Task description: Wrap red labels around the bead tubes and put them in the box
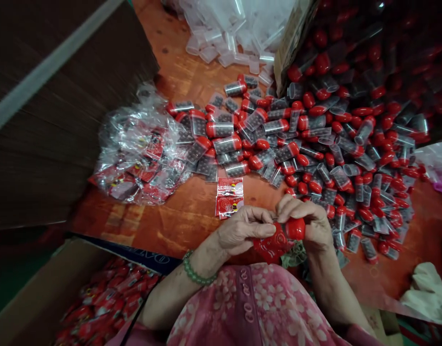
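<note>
My left hand [244,231] pinches the edge of a red printed plastic packet [271,245] close to my lap. My right hand [312,218] is closed around a small container with a rounded red cap [295,228], which meets the packet's upper right side. Fingers hide much of the container, so I cannot tell how far it sits inside the packet. Just beyond my left hand, a few flat red printed packets [229,197] lie on the tabletop. Past both hands spreads a large pile of clear tubes with red caps and dark dotted contents [253,129].
A clear bag of red packets [141,154] lies at left. Clear empty tubes [235,33] are heaped at the back, beside an open carton [289,41] spilling red-capped containers. A lower box of packed red pieces [105,298] stands at front left. Pale cloth [428,290] lies at right.
</note>
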